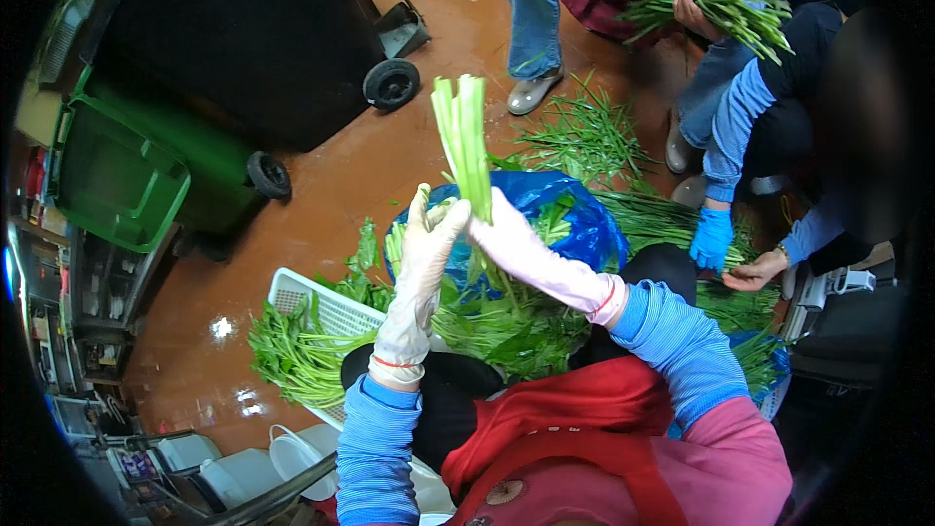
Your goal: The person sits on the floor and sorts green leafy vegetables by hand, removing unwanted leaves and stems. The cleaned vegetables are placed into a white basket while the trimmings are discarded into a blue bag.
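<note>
My right hand, in a pale rubber glove, grips a bunch of leafy green stalks. The cut pale ends point up and the leaves hang below the fist. Beside it, my left hand, also gloved, has its thumb and forefinger apart. The left thumb tip is at the edge of the stalks; whether it touches them is hard to tell. Under both hands a blue plastic bag holds more trimmed stalks. Loose leafy greens lie in front of my knees.
A white plastic basket with leafy greens stands at left. Beyond are a green wheeled bin and a large black wheeled bin. Co-workers at right handle thin green stems; one wears a blue glove. Cut stems litter the floor.
</note>
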A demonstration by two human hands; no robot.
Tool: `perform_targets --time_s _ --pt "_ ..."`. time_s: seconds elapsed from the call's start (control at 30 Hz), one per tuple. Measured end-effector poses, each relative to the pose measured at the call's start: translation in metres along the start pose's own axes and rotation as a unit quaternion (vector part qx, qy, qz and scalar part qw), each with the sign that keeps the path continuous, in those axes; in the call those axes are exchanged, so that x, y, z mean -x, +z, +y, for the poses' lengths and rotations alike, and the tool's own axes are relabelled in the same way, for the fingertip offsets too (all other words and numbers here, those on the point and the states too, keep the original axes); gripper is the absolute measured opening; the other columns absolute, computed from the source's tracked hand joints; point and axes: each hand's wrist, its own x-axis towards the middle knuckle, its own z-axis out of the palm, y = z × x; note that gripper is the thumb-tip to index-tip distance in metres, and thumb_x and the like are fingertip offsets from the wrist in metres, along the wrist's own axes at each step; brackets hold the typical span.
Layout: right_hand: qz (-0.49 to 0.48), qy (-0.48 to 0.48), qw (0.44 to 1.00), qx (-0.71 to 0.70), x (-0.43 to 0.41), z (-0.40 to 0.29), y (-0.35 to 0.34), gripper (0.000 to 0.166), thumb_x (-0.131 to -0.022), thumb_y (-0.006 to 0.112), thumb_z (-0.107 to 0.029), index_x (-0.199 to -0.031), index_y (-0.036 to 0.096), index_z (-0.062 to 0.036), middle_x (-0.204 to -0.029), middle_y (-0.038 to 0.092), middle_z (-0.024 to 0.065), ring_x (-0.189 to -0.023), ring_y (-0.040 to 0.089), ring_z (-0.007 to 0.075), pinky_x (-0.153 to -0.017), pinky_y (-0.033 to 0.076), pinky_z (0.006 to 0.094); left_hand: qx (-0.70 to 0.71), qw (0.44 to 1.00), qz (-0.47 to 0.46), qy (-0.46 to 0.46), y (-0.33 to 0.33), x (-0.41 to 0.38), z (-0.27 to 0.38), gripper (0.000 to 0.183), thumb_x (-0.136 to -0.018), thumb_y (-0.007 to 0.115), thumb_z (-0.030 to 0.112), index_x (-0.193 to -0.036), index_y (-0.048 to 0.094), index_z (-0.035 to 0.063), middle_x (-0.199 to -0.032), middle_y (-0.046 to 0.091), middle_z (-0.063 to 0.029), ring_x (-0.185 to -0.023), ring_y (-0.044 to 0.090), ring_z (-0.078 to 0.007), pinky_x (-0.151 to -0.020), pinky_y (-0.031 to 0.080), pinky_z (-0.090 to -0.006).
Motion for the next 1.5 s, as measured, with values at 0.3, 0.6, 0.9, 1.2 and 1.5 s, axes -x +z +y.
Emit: perform_targets --time_s 0.3,0.6,0.9,1.2,1.5 --pt "-0.194 -0.121 0.943 0.242 0.024 -0.021 0.031 0.073 -0.074 0.064 -0.024 -0.128 0.026 0.0086 -0.101 0.052 0.025 -0.095 0.054 0.0358 -0.081 0.045 0.0402 0.062 0.993 0.093 0.025 -0.027 0.001 0.021 0.043 -0.075 0.062 0.011 -0.112 0.048 -0.0049 -0.079 0.062 -0.0104 -0.074 0.061 -0.0184 -0.069 0.05 -0.0287" --pt "-0.146 0.092 0.985 -0.001 -0.026 -0.009 -0.048 0.034 -0.086 0.052 -0.025 -0.109 0.055 -0.001 -0.091 0.063 0.0085 -0.082 0.057 0.0145 -0.074 0.045 0.0285 0.155 0.968 -0.05 0.191 -0.111 0.027 0.06 0.044 -0.074 0.058 0.008 -0.115 0.045 -0.0055 -0.094 0.058 -0.0127 -0.079 0.059 -0.0203 -0.077 0.049 -0.0395" --pt "-0.157 -0.231 0.951 0.131 -0.017 -0.038 -0.042 0.035 -0.083 0.057 -0.028 -0.113 0.056 -0.0088 -0.107 0.056 0.0134 -0.103 0.052 0.0269 -0.09 0.04 0.0361 0.256 0.907 -0.206 0.261 -0.145 0.032 0.06 0.04 -0.072 0.057 0.012 -0.11 0.048 0.0043 -0.071 0.046 -0.0046 -0.064 0.043 -0.0156 -0.068 0.039 -0.0321" --pt "-0.237 -0.228 0.932 0.15 0.003 -0.042 -0.013 0.029 -0.083 0.055 -0.027 -0.106 0.058 -0.0084 -0.097 0.058 0.0121 -0.096 0.054 0.0287 -0.085 0.042 0.0376 0.293 0.885 -0.238 0.272 -0.128 0.022 0.037 0.037 -0.063 0.059 0.013 -0.1 0.054 0.0057 -0.062 0.049 -0.004 -0.061 0.047 -0.0176 -0.068 0.039 -0.0344" --pt "-0.265 -0.187 0.916 0.234 0.009 -0.023 0.019 0.016 -0.078 0.058 -0.022 -0.085 0.058 -0.0075 -0.078 0.057 0.0093 -0.076 0.057 0.0255 -0.068 0.045 0.035 0.248 0.897 -0.224 0.288 -0.118 0.018 0.027 0.041 -0.064 0.061 0.015 -0.103 0.055 0.0042 -0.067 0.056 -0.0067 -0.065 0.05 -0.0214 -0.073 0.04 -0.0387"
